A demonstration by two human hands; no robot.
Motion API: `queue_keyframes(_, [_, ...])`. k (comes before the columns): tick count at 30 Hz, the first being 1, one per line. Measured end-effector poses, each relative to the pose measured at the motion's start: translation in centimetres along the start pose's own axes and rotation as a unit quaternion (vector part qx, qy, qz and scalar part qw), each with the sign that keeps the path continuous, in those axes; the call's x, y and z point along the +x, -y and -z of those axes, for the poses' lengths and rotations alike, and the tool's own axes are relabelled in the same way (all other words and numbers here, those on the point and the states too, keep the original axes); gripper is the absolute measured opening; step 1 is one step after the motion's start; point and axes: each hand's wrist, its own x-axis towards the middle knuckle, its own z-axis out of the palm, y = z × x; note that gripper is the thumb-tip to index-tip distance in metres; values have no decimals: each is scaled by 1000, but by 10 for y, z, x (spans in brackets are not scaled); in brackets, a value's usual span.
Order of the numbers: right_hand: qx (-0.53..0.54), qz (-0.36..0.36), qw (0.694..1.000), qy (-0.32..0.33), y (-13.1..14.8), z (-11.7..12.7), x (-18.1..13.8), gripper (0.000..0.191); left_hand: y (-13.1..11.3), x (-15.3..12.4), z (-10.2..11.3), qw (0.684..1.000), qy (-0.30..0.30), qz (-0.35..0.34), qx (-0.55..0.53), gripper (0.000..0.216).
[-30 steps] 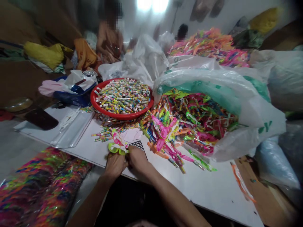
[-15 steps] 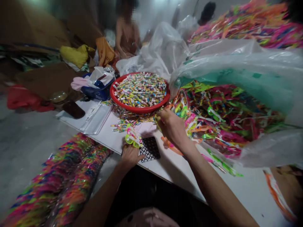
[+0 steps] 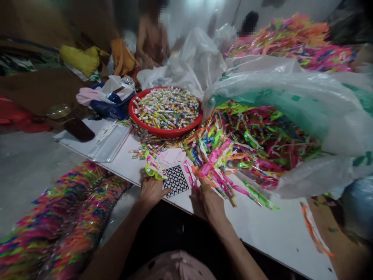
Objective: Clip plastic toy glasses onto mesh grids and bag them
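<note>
My left hand (image 3: 150, 191) is closed on a small bunch of neon toys (image 3: 152, 169) with green rings, held at the near edge of the white table (image 3: 271, 229). A black patterned card (image 3: 175, 181) lies just right of it. My right hand (image 3: 209, 199) rests by the near end of a heap of bright plastic toys (image 3: 233, 155) and grips a pink one (image 3: 190, 178). The heap spills from a large clear plastic bag (image 3: 305, 101). Behind it a red bowl (image 3: 163, 130) is full of small wrapped sticks.
Packed bundles of neon toys (image 3: 61, 225) lie on the floor at the left. Clear sleeves (image 3: 101, 142) and a blue bag (image 3: 112, 107) sit left of the bowl. Two people sit at the back among white bags (image 3: 192, 62) and another toy pile (image 3: 291, 42).
My right hand went out to the heap near the bowl, then drew back to the table's near edge with a pink toy. My left hand kept its bunch.
</note>
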Motion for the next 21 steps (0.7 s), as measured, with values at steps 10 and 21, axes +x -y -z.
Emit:
queue_keyframes(10, [374,195,904,-66,49,-10,27,23,-1,-1,10,999,40,4,-11,61])
queue_keyframes(21, [77,190,978,50,95,-30,35,16,9,5,-11,999,20,-37,-33,32])
